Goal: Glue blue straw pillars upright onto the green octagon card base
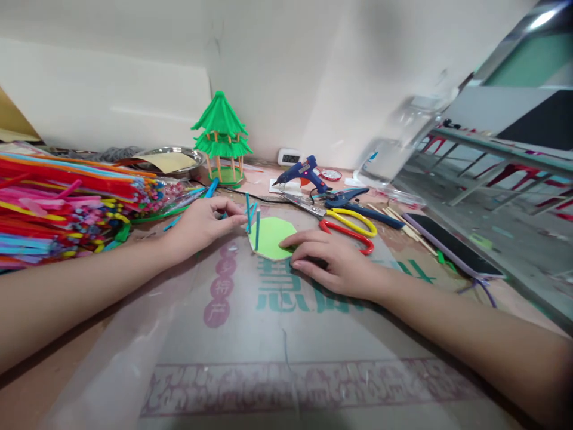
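Observation:
A light green octagonal paper base lies on the table with several teal sticks standing upright along its left edge. My left hand pinches one of the teal sticks at the base's left side. My right hand lies curled on the table, its fingertips pressing the right edge of the green base. A finished green pavilion model stands behind them.
A big heap of coloured pipe cleaners fills the left. A blue glue gun, red-and-yellow scissors, blue pliers, wooden sticks, a phone and a metal bowl lie behind and to the right.

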Motion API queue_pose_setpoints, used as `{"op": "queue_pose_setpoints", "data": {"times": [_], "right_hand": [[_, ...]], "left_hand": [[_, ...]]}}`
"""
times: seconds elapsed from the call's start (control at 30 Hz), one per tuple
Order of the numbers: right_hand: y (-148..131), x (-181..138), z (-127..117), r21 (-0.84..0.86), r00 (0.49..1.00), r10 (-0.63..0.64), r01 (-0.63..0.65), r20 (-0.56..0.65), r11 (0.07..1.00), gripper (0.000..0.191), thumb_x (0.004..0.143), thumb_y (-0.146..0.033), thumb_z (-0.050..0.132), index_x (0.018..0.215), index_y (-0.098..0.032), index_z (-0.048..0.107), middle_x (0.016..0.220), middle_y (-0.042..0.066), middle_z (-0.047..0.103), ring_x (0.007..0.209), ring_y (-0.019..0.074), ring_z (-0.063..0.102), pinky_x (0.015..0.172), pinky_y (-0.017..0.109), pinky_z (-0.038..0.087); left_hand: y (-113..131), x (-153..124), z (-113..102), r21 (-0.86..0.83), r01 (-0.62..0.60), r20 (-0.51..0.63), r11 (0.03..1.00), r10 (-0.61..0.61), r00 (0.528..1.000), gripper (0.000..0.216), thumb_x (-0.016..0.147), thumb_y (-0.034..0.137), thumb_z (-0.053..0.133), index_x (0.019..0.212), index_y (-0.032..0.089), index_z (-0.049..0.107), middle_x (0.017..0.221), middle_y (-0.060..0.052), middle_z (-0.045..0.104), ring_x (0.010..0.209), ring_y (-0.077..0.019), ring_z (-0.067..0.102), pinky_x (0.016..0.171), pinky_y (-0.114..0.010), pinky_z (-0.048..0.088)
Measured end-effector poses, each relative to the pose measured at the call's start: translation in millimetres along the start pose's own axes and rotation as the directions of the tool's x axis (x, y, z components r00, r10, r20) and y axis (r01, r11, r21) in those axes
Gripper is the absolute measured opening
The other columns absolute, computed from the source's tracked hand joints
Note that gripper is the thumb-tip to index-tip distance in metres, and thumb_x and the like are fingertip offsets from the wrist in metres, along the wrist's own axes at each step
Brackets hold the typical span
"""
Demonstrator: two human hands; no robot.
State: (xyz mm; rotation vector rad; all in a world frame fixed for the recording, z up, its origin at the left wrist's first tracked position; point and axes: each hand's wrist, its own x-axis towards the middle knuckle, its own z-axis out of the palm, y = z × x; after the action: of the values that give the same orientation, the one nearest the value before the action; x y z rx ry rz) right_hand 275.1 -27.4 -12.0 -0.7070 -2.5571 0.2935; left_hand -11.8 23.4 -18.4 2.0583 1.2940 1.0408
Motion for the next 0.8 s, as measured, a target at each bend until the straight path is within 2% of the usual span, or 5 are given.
{"op": "queue_pose_setpoints", "data": {"times": [0.13,0.5,0.63,0.8], "right_hand": [[1.2,0.4,0.1,0.001,1.0,0.015,-0.015,-0.008,1.0,0.018,0.103,-0.027,0.057,0.095,-0.02,0.071,0.12,0.012,0.075,0.11,0.0217,0.072,0.097,0.036,0.058],[1.6,0.9,1.8,-0.002,1.0,0.023,-0.023,-0.007,1.0,0.016,0.102,-0.024,0.057,0.096,-0.021,0.072,0.121,0.011,0.075,0.11,0.0218,0.073,0.097,0.035,0.058],[2.3,0.8,2.0,-0.003,0.999,0.03,-0.03,-0.018,1.0,0.015,0.102,-0.024,0.057,0.097,-0.021,0.072,0.121,0.011,0.075,0.109,0.0207,0.072,0.097,0.035,0.058],[2.5,-0.5,3.2,-0.004,1.0,0.028,-0.028,-0.009,1.0,0.015,0.103,-0.024,0.057,0.097,-0.021,0.071,0.122,0.01,0.074,0.112,0.0197,0.072,0.098,0.034,0.057]], "left_hand": [[-2.9,3.4,-1.2,-0.018,0.021,-0.002,1.0,-0.021,1.0,0.031,0.08,0.049,0.068,0.078,0.018,0.068,0.081,-0.004,0.073,0.077,-0.0204,0.067,0.079,-0.033,0.056],[-4.0,4.1,1.2,-0.003,0.014,0.016,1.0,-0.014,1.0,0.021,0.075,0.039,0.062,0.079,0.019,0.066,0.081,-0.002,0.072,0.075,-0.0182,0.065,0.078,-0.03,0.055],[-4.1,4.7,0.9,0.0,0.019,0.02,1.0,-0.019,1.0,0.023,0.075,0.04,0.06,0.079,0.018,0.066,0.082,-0.003,0.073,0.077,-0.0192,0.067,0.083,-0.032,0.055],[-6.9,5.8,1.6,-0.055,0.05,0.014,0.997,-0.049,0.999,0.028,0.075,0.044,0.062,0.08,0.018,0.067,0.086,-0.004,0.074,0.078,-0.0191,0.067,0.081,-0.031,0.055]]}}
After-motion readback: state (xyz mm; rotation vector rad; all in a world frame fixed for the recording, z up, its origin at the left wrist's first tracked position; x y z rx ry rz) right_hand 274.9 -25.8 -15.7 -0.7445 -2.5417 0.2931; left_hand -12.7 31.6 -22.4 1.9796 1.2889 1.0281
